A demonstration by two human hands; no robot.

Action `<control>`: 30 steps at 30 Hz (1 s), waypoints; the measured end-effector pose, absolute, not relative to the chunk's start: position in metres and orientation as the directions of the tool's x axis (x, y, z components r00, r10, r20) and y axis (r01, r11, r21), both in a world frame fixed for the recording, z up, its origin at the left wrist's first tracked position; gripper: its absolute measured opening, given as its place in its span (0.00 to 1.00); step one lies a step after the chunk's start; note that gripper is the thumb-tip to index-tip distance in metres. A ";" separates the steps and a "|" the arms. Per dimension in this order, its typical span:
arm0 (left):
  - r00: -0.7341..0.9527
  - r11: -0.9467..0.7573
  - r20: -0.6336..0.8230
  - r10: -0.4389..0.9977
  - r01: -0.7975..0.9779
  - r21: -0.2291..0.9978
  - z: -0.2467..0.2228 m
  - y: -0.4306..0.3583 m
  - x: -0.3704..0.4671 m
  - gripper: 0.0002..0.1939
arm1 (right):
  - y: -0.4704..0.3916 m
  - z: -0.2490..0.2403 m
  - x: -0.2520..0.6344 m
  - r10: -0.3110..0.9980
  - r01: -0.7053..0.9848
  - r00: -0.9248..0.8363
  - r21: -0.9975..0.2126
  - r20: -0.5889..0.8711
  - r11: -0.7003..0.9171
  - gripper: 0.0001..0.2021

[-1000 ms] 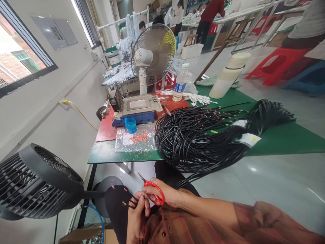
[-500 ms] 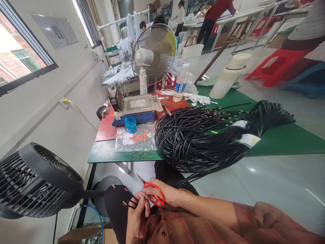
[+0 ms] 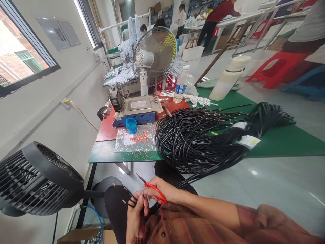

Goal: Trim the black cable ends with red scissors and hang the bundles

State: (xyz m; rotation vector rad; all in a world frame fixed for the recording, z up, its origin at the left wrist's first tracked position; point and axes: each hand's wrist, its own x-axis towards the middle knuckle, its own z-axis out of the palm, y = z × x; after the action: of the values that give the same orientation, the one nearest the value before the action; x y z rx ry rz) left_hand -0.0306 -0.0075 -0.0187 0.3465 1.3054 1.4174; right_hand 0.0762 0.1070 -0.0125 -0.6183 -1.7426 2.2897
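My left hand [image 3: 138, 206] is closed on several thin black cables [image 3: 131, 200], whose stripped ends stick out to the left above my knee. Red-handled scissors [image 3: 156, 190] sit in my right hand [image 3: 158, 189], blades pointing up and left. The fingertips of both hands meet at the cables; what lies between them is too small to make out. Beyond my hands, a large bundle of black cables [image 3: 193, 145] lies on the green table [image 3: 286, 142], with white wraps round its right part.
A clear bag [image 3: 122, 144] with red scraps, a blue ring [image 3: 131, 125], a blue-sided device [image 3: 134, 118] and a bottle [image 3: 178, 88] are on the table. Fans stand at left [image 3: 50, 179] and behind [image 3: 154, 56]. People work farther back.
The scissors have tilted slightly in my right hand, and its fingers have shifted a little at the cables. The whole view has moved slightly. My left hand keeps its hold.
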 end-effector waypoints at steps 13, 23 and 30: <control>-0.363 0.226 -0.428 0.828 -0.482 0.846 -0.018 -0.007 -0.030 0.12 | 0.105 -0.021 0.070 0.427 0.055 -0.853 -0.865 -0.300 -0.498 0.24; -0.355 0.269 -0.446 0.822 -0.448 0.852 -0.021 -0.010 -0.032 0.12 | 0.109 -0.008 0.073 0.445 0.197 -0.817 -0.903 -0.366 -0.381 0.21; -0.374 0.270 -0.444 0.815 -0.433 0.860 -0.019 -0.008 -0.030 0.13 | 0.110 -0.010 0.073 0.451 0.223 -0.809 -0.906 -0.378 -0.360 0.21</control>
State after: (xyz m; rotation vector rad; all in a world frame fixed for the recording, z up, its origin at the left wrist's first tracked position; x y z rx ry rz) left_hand -0.0297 -0.0080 -0.0192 0.3848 1.4042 1.3867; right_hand 0.0727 0.1098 -0.0096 -0.9012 -1.6826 2.3050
